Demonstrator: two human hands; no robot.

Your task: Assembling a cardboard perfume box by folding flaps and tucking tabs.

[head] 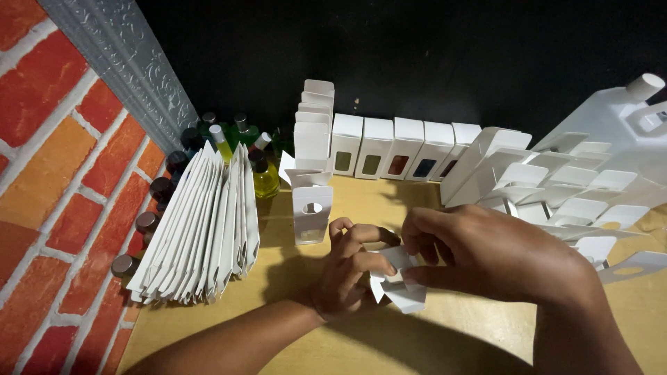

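Note:
Both hands meet over the wooden table (208, 326) on a small white cardboard box (398, 281) that is partly folded, its flaps sticking out. My left hand (347, 267) grips it from the left with curled fingers. My right hand (486, 253) pinches its upper right flap. Most of the box is hidden by my fingers.
A leaning stack of flat white box blanks (201, 229) stands at left by the brick wall (48, 173). Small bottles (264, 177) cluster behind it. Upright windowed white boxes (389, 147) line the back. One open box (313, 212) stands near my hands. Loose folded boxes (556, 187) pile at right.

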